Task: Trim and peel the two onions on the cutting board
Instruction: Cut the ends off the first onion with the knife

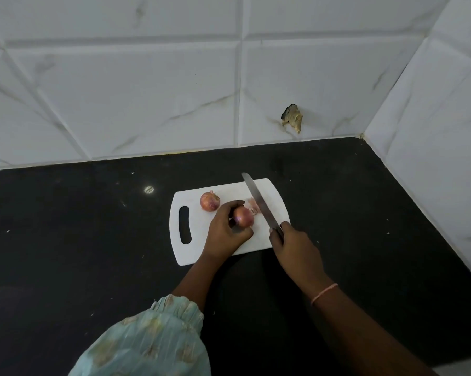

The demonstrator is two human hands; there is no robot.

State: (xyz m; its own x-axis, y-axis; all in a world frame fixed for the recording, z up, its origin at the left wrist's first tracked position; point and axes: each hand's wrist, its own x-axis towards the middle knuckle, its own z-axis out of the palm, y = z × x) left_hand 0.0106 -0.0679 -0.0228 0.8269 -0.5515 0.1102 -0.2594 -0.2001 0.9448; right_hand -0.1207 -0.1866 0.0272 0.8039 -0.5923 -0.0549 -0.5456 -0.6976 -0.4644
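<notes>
Two onions [210,201] [244,217] lie side by side on the cutting board [193,248].

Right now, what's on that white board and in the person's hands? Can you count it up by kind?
Onions: 2, one held in the left hand, one loose on the board
Knives: 1, in the right hand
Cutting boards: 1
Trimmed onion scraps: 1 small pile beside the blade
Total: 5

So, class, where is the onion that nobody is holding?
Head view: the loose onion sits on the white cutting board, left of centre, between its handle slot and the left hand.
</notes>
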